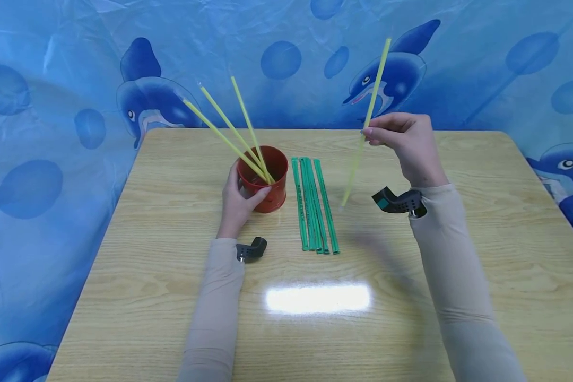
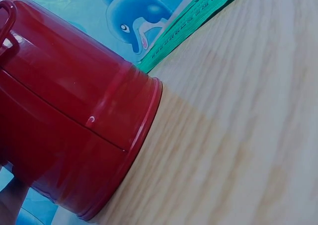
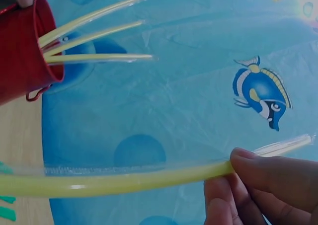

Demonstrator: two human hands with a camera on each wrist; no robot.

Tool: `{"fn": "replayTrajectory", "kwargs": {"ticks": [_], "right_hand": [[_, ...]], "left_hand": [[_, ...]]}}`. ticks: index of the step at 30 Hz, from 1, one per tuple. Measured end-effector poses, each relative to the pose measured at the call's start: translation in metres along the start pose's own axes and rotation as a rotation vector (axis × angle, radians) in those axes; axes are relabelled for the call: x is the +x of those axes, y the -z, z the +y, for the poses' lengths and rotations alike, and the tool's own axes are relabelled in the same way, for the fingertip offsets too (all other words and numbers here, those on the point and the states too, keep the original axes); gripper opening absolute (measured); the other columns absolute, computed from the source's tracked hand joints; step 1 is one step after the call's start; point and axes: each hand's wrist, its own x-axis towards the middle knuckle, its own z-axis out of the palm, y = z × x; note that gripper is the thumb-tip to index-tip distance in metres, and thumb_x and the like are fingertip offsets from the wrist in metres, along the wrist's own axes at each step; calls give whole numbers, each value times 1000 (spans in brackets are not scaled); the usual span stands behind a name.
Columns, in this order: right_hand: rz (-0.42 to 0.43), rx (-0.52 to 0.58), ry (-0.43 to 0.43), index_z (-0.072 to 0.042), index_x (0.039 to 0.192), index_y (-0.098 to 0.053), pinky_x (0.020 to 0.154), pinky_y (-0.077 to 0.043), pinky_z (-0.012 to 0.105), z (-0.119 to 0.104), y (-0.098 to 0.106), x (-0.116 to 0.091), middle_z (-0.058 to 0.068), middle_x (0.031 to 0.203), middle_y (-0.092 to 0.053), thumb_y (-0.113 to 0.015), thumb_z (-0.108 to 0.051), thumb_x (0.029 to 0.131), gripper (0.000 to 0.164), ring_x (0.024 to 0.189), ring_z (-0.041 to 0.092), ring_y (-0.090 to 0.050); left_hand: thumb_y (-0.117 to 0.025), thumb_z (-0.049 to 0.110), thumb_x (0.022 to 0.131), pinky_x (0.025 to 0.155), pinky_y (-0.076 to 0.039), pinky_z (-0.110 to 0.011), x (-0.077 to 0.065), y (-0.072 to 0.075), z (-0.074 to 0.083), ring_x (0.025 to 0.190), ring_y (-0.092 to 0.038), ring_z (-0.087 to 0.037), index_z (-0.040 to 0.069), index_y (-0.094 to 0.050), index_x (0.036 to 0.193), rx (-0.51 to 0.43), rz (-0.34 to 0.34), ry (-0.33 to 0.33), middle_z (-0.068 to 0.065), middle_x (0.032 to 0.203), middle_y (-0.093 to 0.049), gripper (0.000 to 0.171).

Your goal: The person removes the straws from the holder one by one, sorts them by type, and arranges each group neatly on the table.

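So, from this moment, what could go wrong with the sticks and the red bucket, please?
The right hand pinches one yellow stick at a single spot, so it might swivel or slip. Three other sticks lean out of the red bucket to one side; if the left hand jerks it, they could shift. The loose green strips lie between both hands and may get brushed out of place.

Head cam looks forward and down over the table (image 1: 148, 297); left wrist one's tilted, super close to the red bucket (image 2: 74, 111); right wrist one faces the blue backdrop (image 3: 189, 106), same bucket farther off.
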Motion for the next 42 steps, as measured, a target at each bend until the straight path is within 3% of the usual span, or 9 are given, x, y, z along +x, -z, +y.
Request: {"fn": "replayTrajectory", "kwargs": {"ticks": [7,12,15,21,24,29,38,42], "right_hand": [[-27,-149,-156,1,92,-72,72,-54,25,11,13,-5,4,83,-71,-73,-10,82,14,76,17,-66],[-77,-322,-283,-2,96,-71,72,-54,24,30,24,-9,-1,85,-70,-72,-17,84,19,78,16,-66],[-105,-370,-333,2,100,-69,72,-55,25,46,28,-9,-2,85,-70,-71,-18,85,25,79,16,-66],[-129,-402,-400,10,106,-64,79,-55,37,73,33,-10,0,83,-69,-67,-15,88,31,80,19,-67],[-117,-410,-412,10,105,-64,80,-55,38,84,35,-11,-1,81,-68,-67,-14,88,30,81,23,-66],[-94,-390,-429,12,105,-63,75,-56,31,100,37,-11,-2,80,-67,-68,-12,87,30,76,16,-66],[-84,-324,-477,16,104,-62,64,-56,22,117,36,-9,-2,74,-67,-67,-2,85,26,66,8,-65],[-99,-366,-491,16,104,-64,62,-56,23,125,35,-7,1,74,-68,-67,-1,85,26,63,8,-65]], "left_hand": [[-70,6,79,106,-35,-46,-7,0,30,132,-36,-27,0,-29,143,9,-4,8,-16,141,-40,77],[-71,7,80,105,-35,-47,-8,0,30,132,-35,-27,1,-29,143,4,-8,6,-17,141,-39,76],[-71,6,80,105,-35,-47,-8,0,30,132,-35,-27,0,-28,143,2,-8,4,-17,141,-39,76],[-70,5,80,105,-35,-47,-8,1,28,132,-35,-28,0,-28,143,13,-4,9,-17,141,-39,76],[-71,6,79,105,-36,-45,-4,1,16,132,-36,-26,2,-29,144,8,-3,4,-16,141,-40,78],[-74,11,79,105,-37,-40,2,0,-6,132,-36,-21,10,-29,146,-6,-1,-7,-8,143,-40,81],[-74,16,79,104,-38,-37,2,0,-7,130,-37,-16,12,-31,144,14,11,-28,-4,140,-43,78],[-75,17,78,104,-38,-37,1,0,-7,130,-38,-15,12,-32,144,25,15,-21,-3,140,-43,79]]}}
